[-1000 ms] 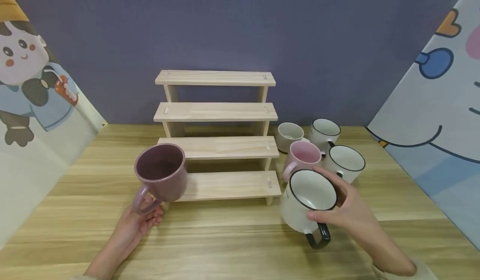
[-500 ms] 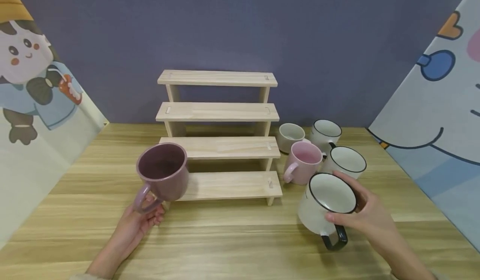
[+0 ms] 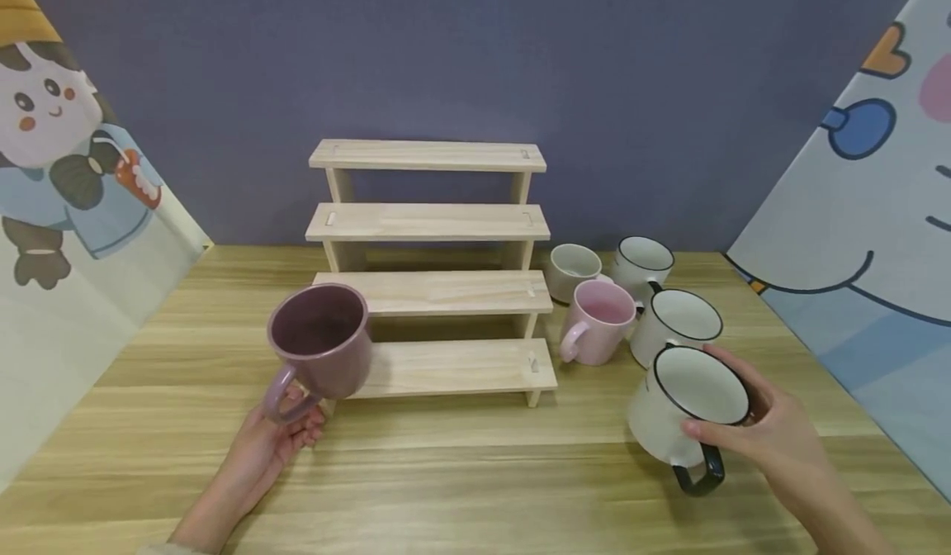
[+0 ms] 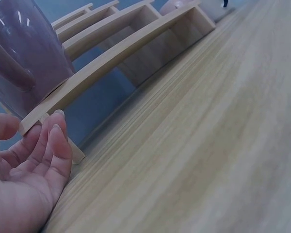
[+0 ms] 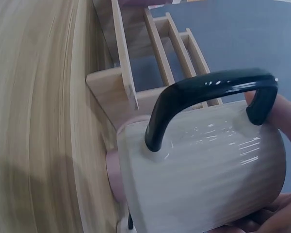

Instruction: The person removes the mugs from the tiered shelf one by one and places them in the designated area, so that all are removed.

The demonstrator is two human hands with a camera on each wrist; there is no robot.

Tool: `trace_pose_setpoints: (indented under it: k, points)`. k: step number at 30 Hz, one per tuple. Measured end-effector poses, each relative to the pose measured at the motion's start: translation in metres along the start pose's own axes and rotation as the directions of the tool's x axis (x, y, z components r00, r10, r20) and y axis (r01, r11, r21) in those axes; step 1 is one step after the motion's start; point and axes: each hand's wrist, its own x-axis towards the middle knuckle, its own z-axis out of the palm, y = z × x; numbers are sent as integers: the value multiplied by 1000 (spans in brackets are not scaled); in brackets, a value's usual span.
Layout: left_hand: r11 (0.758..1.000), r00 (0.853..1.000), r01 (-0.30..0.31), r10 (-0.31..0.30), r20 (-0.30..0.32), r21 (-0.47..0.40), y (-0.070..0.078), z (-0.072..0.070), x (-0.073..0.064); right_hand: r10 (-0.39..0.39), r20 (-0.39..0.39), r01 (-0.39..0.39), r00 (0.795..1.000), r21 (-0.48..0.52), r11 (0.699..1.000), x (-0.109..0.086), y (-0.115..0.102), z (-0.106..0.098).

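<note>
A purple mug (image 3: 323, 340) stands on the left end of the lowest board of a stepped wooden shelf (image 3: 453, 369). My left hand (image 3: 278, 427) is at that end, thumb (image 4: 5, 126) by the board's corner and curled fingers (image 4: 58, 145) under it. My right hand (image 3: 773, 431) holds a white mug (image 3: 672, 423) with a black rim, thumb on the near side and fingers round the far side. Its black handle (image 5: 213, 92) points toward me, and the mug is tilted over the table. Part of the right fingers is hidden behind the mug.
Right of the shelf stand a pink mug (image 3: 598, 324), a pale grey-green cup (image 3: 572, 272) and two more black-rimmed mugs, a far mug (image 3: 641, 278) and a near mug (image 3: 657, 336). A blue-grey wall (image 3: 631, 84) closes the back; printed panels flank the table.
My right hand has carried the white mug to the right, away from the shelf, uncovering the pink mug. The left hand and the purple mug stay where they were.
</note>
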Motion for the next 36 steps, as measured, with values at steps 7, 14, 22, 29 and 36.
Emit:
trace_pose_setpoints:
  k: [7,14,22,29,36]
  points:
    - [1000,1000,-1,1,-2,-3,-1,-1,0,8,-34,-8,999,-1,1000,0,10,-15]
    - [1000,1000,1,-1,-12,-1,0,1,0,28,-73,-26,997,32,999,0,21,-25]
    - [1000,1000,-2,2,6,-13,0,2,0,103,-100,-106,990,-22,994,1,24,-34]
    - [1000,1000,7,-7,8,4,1,3,-1,131,-109,-137,985,-49,989,6,25,-39]
    - [1000,1000,5,-5,21,12,1,2,-2,113,-126,-121,986,-55,991,11,32,-41]
